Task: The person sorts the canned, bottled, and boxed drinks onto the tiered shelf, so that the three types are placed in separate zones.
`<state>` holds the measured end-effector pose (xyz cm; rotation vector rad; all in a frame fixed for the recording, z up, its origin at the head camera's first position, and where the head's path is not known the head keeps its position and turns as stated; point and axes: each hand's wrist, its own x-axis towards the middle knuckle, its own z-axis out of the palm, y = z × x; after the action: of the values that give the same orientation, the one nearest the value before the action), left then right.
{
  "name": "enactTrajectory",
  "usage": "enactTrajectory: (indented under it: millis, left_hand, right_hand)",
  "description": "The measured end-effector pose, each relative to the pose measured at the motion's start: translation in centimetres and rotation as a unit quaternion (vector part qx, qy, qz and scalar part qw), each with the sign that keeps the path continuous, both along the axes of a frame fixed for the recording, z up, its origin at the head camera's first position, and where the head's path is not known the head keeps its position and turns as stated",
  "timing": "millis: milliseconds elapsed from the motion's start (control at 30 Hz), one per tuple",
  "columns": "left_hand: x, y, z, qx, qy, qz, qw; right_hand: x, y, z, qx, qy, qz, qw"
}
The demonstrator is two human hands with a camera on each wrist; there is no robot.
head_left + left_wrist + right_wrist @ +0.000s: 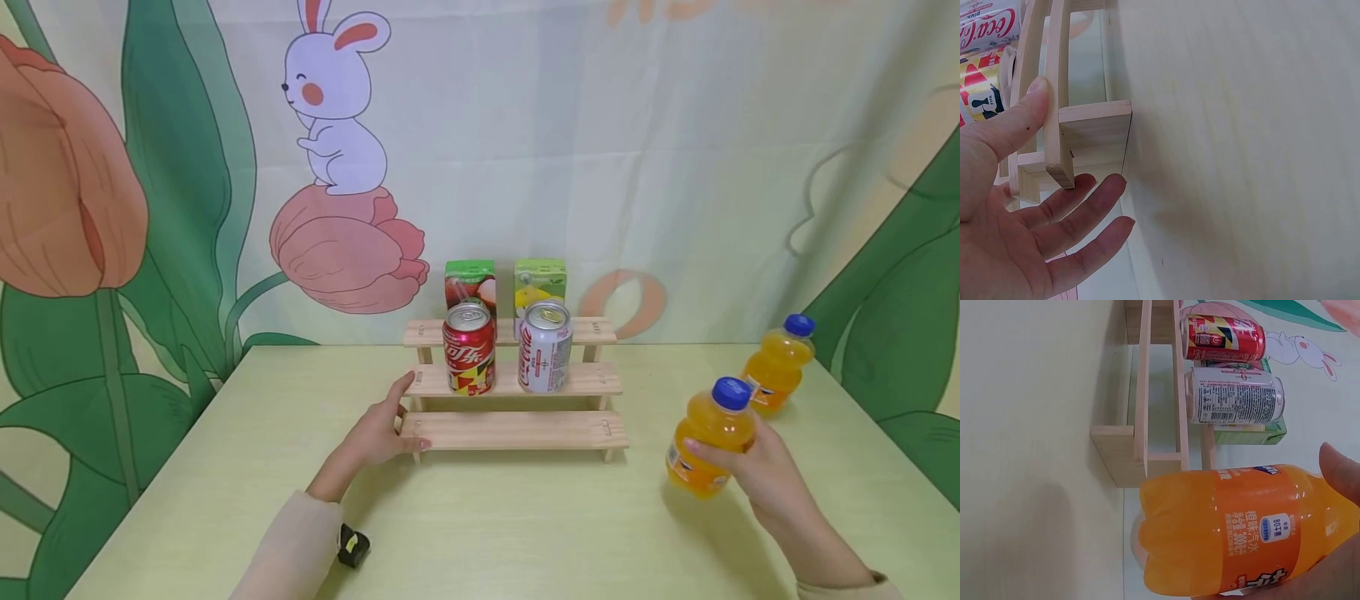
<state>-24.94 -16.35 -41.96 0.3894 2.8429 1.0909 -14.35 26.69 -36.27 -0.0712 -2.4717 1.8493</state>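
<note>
At the left, a small black object (354,547) lies on the pale surface (517,521), just beside the left sleeve. The left hand (381,431) is at the left end of a wooden three-step rack (517,430); its thumb rests on the lowest step, and the other fingers are loosely spread around the end.

On the middle step, to the right of this hand, stands a red can (469,354) with large white Chinese writing; the left wrist view shows "FIFA" on it. Behind it is a red carton (482,285) with a fruit picture. Next comes a white can (545,354) with red "Coca-Cola" letters and the word "plus"; behind it stands a green carton (542,279). The carton writing is too small to read.

Right of the rack, the held bottle (708,427), orange with a blue cap, leans in the right hand (772,477), thumb and fingers closed around it. Its label says 橙味汽水 and 300毫升, with 80 in a badge; the brand is partly covered. Farther right, behind this hand, stands a second orange bottle (776,367).
</note>
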Motion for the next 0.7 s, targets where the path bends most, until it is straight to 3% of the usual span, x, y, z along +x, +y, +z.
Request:
enactTrajectory:
  millis: [700]
  left_hand:
    - [0.1,0.1,0.1,-0.002,0.004,-0.002,1.0000]
  right_hand:
    - [-0.4,-3.0,0.6,-0.047,0.000,0.027,0.9985]
